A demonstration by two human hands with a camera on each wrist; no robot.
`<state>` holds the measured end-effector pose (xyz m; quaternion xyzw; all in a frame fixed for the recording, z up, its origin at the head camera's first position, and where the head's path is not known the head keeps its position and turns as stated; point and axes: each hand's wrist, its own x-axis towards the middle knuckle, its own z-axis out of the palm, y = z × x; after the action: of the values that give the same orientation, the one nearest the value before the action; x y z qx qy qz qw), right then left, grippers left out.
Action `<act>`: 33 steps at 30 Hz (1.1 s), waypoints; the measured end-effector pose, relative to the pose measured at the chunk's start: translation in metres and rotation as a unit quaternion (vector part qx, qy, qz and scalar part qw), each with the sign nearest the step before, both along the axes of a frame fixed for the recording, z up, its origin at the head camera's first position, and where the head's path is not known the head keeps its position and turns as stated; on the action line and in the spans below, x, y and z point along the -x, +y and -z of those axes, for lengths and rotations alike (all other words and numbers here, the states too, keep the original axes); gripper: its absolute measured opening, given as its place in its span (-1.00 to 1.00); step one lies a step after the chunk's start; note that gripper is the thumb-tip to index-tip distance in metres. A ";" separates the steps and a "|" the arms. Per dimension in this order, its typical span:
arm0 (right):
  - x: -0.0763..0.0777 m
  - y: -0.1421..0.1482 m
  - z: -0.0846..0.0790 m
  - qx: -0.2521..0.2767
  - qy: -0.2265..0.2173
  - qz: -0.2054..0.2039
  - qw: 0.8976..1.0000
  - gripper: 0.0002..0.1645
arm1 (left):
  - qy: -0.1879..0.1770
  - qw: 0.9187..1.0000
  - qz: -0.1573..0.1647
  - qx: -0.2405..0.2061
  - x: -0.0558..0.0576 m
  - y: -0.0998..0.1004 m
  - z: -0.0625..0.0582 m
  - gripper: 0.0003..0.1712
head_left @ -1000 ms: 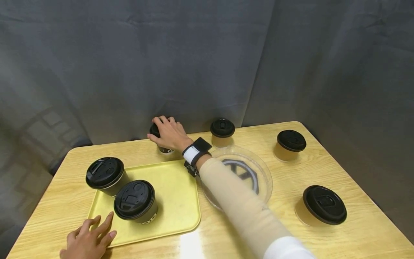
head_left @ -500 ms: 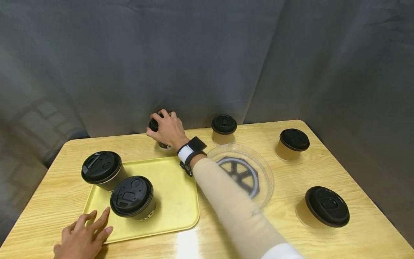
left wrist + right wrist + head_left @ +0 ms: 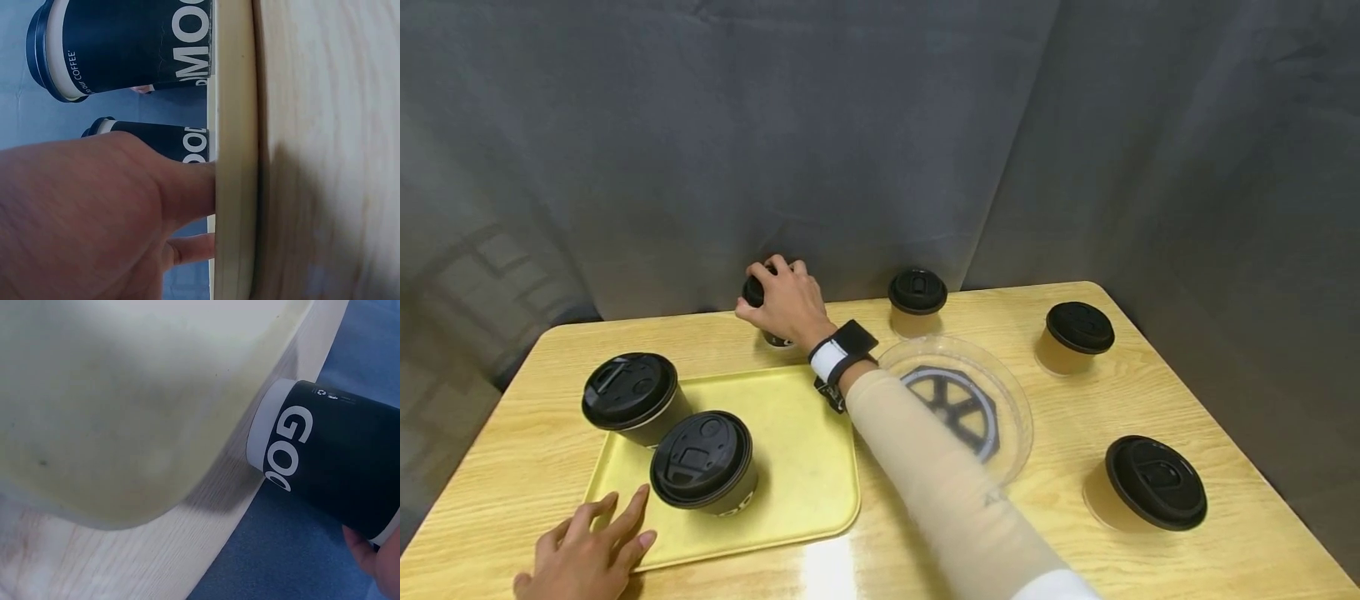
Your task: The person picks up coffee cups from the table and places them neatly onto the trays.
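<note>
At the far edge of the table my right hand point(image 3: 790, 304) grips a lidded paper coffee cup from above, fingers curled round its black lid point(image 3: 753, 292). The right wrist view shows this upright cup's dark sleeve point(image 3: 344, 456) with white lettering, just beyond a tray corner. My left hand point(image 3: 580, 554) rests with spread fingers at the near left of the yellow tray point(image 3: 808, 475), its fingertips on the tray's rim point(image 3: 234, 156). Two more black-lidded coffee cups stand on the tray's left part, a front one point(image 3: 703, 462) and a rear one point(image 3: 632, 396).
Under my right forearm lies a round clear plastic lid or dish point(image 3: 1011, 400) over a dark wheel-like shape. Further black-lidded cups, tan-sided, stand at the back point(image 3: 917, 300), far right point(image 3: 1075, 333) and near right point(image 3: 1150, 483). A grey curtain point(image 3: 820, 150) hangs behind the table.
The fingers of my right hand have curled more closely round the cup's lid. My left hand stays by the tray's rim. The head view has shifted slightly.
</note>
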<state>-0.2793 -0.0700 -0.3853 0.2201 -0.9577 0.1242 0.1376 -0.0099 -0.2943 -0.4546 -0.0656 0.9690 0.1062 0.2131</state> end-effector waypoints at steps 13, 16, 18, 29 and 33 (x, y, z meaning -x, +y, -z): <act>0.000 0.001 0.000 -0.003 -0.001 0.008 1.000 -0.38 | 0.043 0.999 0.032 0.003 0.002 -0.002 0.004 -0.18; 0.000 0.002 0.000 -0.006 -0.003 0.009 1.000 -0.37 | 0.045 0.998 0.042 0.004 0.003 0.000 0.002 -0.20; 0.000 0.002 0.000 -0.007 -0.003 0.008 1.000 -0.37 | 0.044 0.998 0.044 0.005 0.004 -0.001 0.004 -0.19; -0.003 -0.010 0.002 -0.015 0.001 -0.006 1.000 -0.38 | 0.104 0.992 0.058 0.031 -0.006 -0.010 0.021 -0.23; -0.004 -0.017 0.002 -0.016 -0.001 -0.014 1.000 -0.38 | 0.103 0.992 0.057 0.047 -0.011 -0.012 0.022 -0.24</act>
<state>-0.2750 -0.0874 -0.3871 0.2361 -0.9564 0.1107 0.1316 0.0008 -0.3063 -0.4763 -0.0084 0.9919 0.0547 0.1148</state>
